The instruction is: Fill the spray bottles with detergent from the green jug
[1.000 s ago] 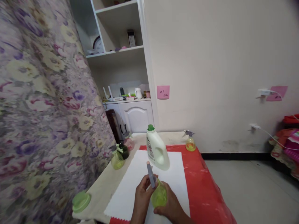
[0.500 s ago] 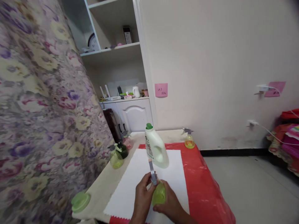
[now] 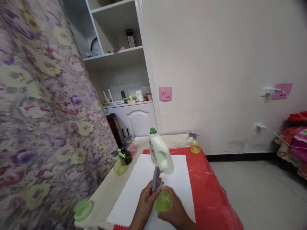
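Observation:
Over the white mat [image 3: 130, 188], a small spray bottle [image 3: 163, 202] with yellow-green liquid is between both hands. My right hand [image 3: 177, 209] is wrapped round its clear body. My left hand [image 3: 145, 200] is closed on the grey trigger head [image 3: 156, 179] at the bottle's neck. Whether the head's collar sits fully on the neck is hidden by the fingers. Just beyond the hands stands a pale green detergent jug [image 3: 159, 148] with a green spout and a side handle.
Several spray bottles stand along the table's left edge, among them a yellowish one [image 3: 120, 166] and a pink one [image 3: 131, 147]. At the far right stands another spray bottle [image 3: 194, 147] holding yellow liquid. A green lid [image 3: 83, 209] lies front left. Red sheeting [image 3: 209, 188] covers the right side.
The grey trigger head has turned about the bottle's neck and shows a different side. My left fingers have shifted round it. My right hand keeps its grip on the body.

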A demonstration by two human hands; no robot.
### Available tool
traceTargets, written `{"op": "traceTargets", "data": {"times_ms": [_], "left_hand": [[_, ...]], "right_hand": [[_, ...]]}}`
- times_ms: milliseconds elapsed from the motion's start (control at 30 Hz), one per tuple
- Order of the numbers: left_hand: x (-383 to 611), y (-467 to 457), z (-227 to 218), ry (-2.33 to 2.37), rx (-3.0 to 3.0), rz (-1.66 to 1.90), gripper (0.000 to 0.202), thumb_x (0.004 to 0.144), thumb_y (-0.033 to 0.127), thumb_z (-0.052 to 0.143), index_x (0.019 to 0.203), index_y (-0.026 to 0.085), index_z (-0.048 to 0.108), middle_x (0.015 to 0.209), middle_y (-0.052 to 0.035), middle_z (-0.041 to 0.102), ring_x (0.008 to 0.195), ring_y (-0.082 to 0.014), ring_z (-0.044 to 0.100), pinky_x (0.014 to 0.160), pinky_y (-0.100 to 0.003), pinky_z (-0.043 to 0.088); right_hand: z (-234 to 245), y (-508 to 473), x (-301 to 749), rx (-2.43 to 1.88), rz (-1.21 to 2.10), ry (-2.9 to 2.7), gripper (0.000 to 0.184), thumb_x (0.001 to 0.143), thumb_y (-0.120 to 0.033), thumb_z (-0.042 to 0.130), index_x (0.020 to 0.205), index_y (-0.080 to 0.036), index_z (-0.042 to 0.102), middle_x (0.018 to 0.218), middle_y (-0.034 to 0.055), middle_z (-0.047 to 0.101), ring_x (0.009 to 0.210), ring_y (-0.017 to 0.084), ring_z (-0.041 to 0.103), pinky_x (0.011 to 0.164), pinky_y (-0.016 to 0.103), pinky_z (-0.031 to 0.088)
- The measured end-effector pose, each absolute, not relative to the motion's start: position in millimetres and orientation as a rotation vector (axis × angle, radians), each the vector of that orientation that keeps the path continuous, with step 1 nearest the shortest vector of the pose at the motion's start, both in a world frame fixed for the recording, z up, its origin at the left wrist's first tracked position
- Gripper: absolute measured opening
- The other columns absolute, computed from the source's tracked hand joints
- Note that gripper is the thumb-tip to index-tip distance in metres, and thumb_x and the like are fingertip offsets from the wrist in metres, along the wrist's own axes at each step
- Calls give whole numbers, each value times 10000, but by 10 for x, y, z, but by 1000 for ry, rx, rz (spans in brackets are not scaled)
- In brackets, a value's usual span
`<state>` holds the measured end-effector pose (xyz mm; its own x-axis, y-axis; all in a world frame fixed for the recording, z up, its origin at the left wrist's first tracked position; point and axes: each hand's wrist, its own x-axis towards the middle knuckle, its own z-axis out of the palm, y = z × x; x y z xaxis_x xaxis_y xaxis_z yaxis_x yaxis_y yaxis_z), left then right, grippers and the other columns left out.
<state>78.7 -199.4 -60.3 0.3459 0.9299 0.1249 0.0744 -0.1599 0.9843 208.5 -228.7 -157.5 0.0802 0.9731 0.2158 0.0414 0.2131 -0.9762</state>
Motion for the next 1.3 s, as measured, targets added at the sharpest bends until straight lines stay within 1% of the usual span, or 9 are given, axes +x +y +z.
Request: {"op": "traceTargets", "data": {"times_ms": [167,333,467,667,867,1000,1067,1167,1300], "left_hand": [[711,-2009,-540,944,1513,1020,352,791,422,660,1091,240,691,1170,-56,724,1136,-271,618,1003,-373,454],[714,-2098,-457,914,1468,1064,328,805,389,654,1103,255,673,1147,-40,727,1110,-256,630,968,-345,476],[697,-2121,-431,914,1449,1044,354,798,394,659,1119,246,659,1121,-51,735,1112,-265,631,988,-371,462],[672,-2125,-454,927,1458,1093,349,815,391,644,1135,249,648,1155,-57,722,1110,-261,629,1009,-367,433],[726,-2175,-418,946,1442,1113,348,812,408,644,1118,242,646,1158,-57,719,1108,-261,630,1006,-365,441],[726,-2176,-408,953,1456,1116,331,795,417,659,1079,246,668,1085,-48,747,1068,-265,650,973,-360,465],[706,-2168,-417,939,1448,1105,325,795,419,659,1065,238,670,1037,-48,755,1053,-264,651,961,-359,469],[672,-2166,-414,879,1441,1081,310,807,402,651,1059,221,662,1031,-63,752,1047,-267,644,962,-373,457],[655,-2188,-326,807,1403,1048,295,831,368,637,1073,199,644,1029,-75,748,1039,-257,642,983,-392,431]], "right_hand": [[-1350,-2383,2121,-1195,893,-1342,797,483,-87,694,1223,-231,433,1185,79,571,1130,291,549,970,401,461],[-1192,-2527,2175,-1294,899,-1413,793,518,-127,671,1249,-214,375,1234,107,525,1192,303,495,1041,428,391],[-1180,-2583,2195,-1391,894,-1429,786,509,-144,678,1231,-219,377,1232,123,522,1170,322,505,1021,458,398],[-1237,-2576,2232,-1409,782,-1501,801,514,-174,691,1259,-259,410,1234,95,547,1180,336,509,1013,446,421],[-1528,-2461,2256,-1351,677,-1545,881,499,-183,706,1326,-226,403,1296,124,523,1279,390,418,1124,491,306],[-1632,-2435,2249,-1365,655,-1527,918,474,-183,716,1338,-228,408,1327,133,521,1313,410,388,1130,508,298],[-1595,-2453,2254,-1391,663,-1482,908,458,-155,709,1318,-268,438,1324,107,539,1307,408,399,1107,488,333],[-1486,-2497,2289,-1317,791,-1440,860,435,-125,703,1248,-313,494,1250,58,601,1213,382,498,1007,428,427],[-1417,-2503,2348,-885,1239,-1295,798,454,-281,780,1195,-286,483,1101,48,656,964,301,630,816,398,493]]}}
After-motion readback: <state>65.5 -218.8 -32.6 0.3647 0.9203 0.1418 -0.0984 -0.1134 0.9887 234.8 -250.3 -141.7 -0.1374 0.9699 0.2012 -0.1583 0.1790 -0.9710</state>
